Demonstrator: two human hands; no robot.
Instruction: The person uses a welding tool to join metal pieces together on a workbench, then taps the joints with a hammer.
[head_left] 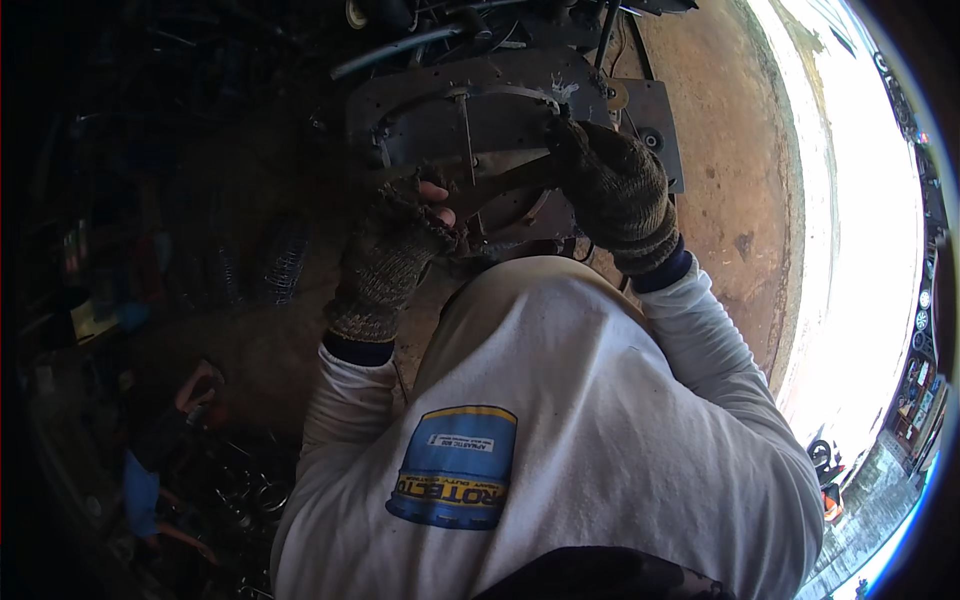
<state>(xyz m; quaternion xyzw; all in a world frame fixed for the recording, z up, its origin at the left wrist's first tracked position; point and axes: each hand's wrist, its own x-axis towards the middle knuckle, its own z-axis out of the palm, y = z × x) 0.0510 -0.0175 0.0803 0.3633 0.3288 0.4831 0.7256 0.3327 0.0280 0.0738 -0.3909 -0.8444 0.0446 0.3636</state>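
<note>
Right hand (617, 185) grasps dark flat bar (518, 178); left hand (398, 235): grip cannot be determined. Metal plate (415, 95) lies beyond grip. Work appears midway: bar taken up, not set down.

Deep shadow left, blown-out glare right.

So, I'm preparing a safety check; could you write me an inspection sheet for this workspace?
Surface: brown, stained floor; the left side is too dark to judge.
Job's things: flat, dark metal plate bearing a pale curved strip; dark flat bar between the hands.
Clutter: grey metal tube beyond the plate; coiled metal springs at left.
Hands: right hand, in a brown knitted glove, grips the bar; left hand, gloved alike, fingers curled, its hold unclear.
Cables: none clearly identifiable.
Surroundings: bright daylit ground at right; dimly, what looks like another person in blue clothing, lower left.
</note>
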